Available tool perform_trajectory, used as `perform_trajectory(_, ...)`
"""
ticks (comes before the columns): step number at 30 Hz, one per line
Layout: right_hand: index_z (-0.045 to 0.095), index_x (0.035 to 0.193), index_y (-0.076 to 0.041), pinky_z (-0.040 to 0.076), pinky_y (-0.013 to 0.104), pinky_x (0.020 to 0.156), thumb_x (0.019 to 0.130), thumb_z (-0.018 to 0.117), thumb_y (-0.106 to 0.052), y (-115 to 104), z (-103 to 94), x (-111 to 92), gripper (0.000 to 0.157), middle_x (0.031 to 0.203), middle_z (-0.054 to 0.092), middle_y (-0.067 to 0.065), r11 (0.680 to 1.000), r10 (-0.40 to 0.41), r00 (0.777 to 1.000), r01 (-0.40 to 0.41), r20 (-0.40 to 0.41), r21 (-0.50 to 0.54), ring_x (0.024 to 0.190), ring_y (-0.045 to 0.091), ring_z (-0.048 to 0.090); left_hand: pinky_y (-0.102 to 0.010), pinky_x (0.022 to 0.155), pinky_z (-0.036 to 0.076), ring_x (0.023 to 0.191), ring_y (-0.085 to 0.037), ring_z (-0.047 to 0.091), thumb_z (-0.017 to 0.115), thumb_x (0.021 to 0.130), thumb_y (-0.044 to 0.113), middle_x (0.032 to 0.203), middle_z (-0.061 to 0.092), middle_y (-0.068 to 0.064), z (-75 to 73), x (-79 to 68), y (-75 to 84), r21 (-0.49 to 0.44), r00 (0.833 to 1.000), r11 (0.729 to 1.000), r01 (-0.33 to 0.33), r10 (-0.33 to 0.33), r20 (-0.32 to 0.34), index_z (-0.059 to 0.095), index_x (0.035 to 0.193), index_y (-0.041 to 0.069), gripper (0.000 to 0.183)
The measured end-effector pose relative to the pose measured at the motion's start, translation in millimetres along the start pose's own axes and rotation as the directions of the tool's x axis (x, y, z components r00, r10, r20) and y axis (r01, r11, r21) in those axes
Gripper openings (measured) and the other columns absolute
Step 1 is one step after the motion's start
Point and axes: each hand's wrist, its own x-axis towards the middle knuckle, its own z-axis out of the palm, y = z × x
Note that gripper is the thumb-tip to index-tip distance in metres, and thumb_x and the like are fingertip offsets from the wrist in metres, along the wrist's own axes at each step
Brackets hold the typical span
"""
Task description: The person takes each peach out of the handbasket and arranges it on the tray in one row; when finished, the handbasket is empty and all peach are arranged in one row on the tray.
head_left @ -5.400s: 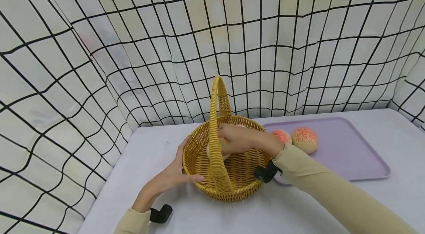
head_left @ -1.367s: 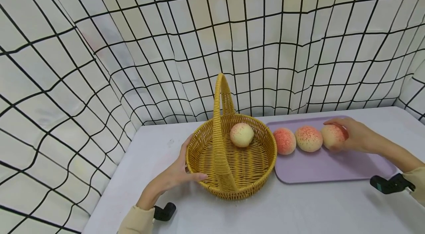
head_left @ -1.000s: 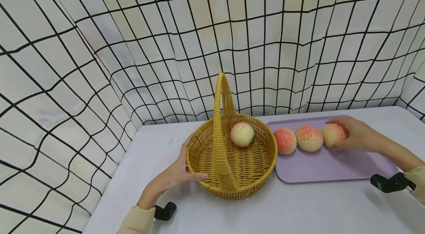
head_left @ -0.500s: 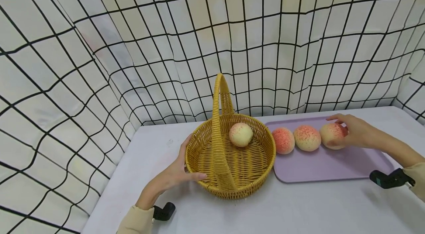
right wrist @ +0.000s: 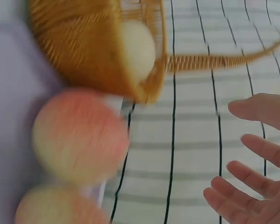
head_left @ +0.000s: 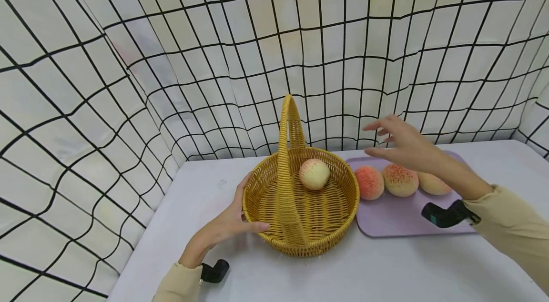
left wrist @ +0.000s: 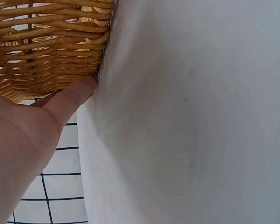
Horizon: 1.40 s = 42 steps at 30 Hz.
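The person's right hand [head_left: 403,142] is hovering above the lilac tray [head_left: 403,221], its thumb and fingers spread well apart and holding nothing. The left hand [head_left: 227,223] is holding the left side of the wicker basket [head_left: 319,246], thumb lying over the near rim, fingers resting along the outer wall. I am counting four peaches: a pale peach [head_left: 315,174] is sitting inside the basket, right of the handle [head_left: 285,168], and three are lying in a row on the tray, a pink peach [head_left: 370,183] nearest the basket, then a speckled peach [head_left: 400,181], then a yellowish peach [head_left: 434,186]. One basket and one tray are sharing the white table [head_left: 343,273]; I am unable to tell whether they are touching. The right hand and forearm are covering the yellowish peach's top. In the right wrist view, blur is softening the peaches, and the lower edge is cutting one off. In the left wrist view, I am seeing only part of the basket's side.
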Motion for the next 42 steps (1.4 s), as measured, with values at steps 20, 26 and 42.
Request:
perform_trajectory(20, 0.062, 0.137, 0.009, 0.05, 0.039, 0.084, 0.093, 0.079, -0.014, -46.6, 93.0, 78.2, 0.052, 0.134, 0.065, 0.023, 0.997, -0.079, 0.927, 0.071, 0.367, 0.036, 0.106, 0.028, 0.062, -0.066, 0.123, 0.016, 0.158, -0.043, 0.013, 0.09, 0.08, 0.04, 0.173, 0.001, -0.019, 2.3, 0.9, 0.2, 0.004, 1.0, 1.0, 0.028, -0.028, 0.004, -0.013, 0.167, 0.028, 0.135)
perform_trajectory(26, 0.065, 0.135, 0.006, 0.049, 0.05, 0.108, 0.089, 0.083, -0.012, -52.0, 104.5, 79.6, 0.052, 0.141, 0.062, 0.022, 0.998, -0.016, 0.908, 0.042, 0.419, -0.052, 0.135, 0.041, 0.053, -0.065, 0.123, 0.016, 0.158, -0.042, 0.012, 0.09, 0.08, 0.04, 0.174, 0.0, -0.018, 1.0, 1.3, 0.0, 0.005, 1.0, 1.0, 0.023, -0.023, 0.005, -0.014, 0.167, 0.025, 0.136)
perform_trajectory(42, 0.069, 0.131, -0.002, 0.056, 0.035, 0.092, 0.083, 0.09, -0.02, -61.2, 107.3, 73.2, 0.056, 0.131, 0.065, 0.013, 0.998, 0.008, 0.848, 0.025, 0.529, -0.055, 0.114, 0.024, 0.062, -0.066, 0.123, 0.014, 0.158, -0.043, 0.012, 0.088, 0.082, 0.04, 0.174, -0.001, -0.018, 0.6, 0.4, 0.7, 0.007, 1.0, 1.0, 0.005, -0.005, 0.001, -0.014, 0.167, 0.027, 0.134)
